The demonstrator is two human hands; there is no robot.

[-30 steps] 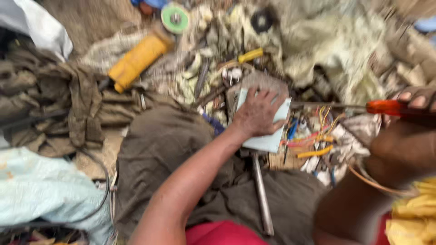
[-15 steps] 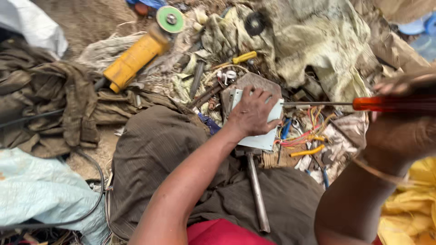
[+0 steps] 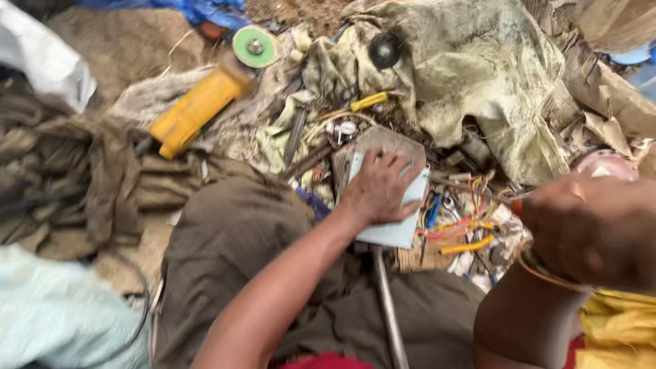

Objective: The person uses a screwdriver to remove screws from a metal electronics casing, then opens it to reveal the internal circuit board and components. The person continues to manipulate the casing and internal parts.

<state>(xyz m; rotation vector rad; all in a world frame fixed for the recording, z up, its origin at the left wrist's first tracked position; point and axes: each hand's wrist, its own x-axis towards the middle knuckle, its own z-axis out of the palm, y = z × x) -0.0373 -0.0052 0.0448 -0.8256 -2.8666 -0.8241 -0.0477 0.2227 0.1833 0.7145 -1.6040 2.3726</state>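
The left hand [image 3: 378, 190] is pressed flat, fingers spread, on a pale blue box [image 3: 398, 224] and the grey plate [image 3: 383, 147] under it; nothing is clasped. The box lies amid scrap, just above a metal rod [image 3: 388, 307] that runs down over brown cloth [image 3: 236, 236]. The right hand [image 3: 596, 229] is held closed near the lens, to the right of the box; a small orange tip [image 3: 517, 207] shows at its left edge, but whether it is gripped cannot be told. Coloured wires [image 3: 459, 229] are tangled between box and right hand. A yellow angle grinder [image 3: 195, 113] with a green disc [image 3: 254, 46] lies well apart, upper left
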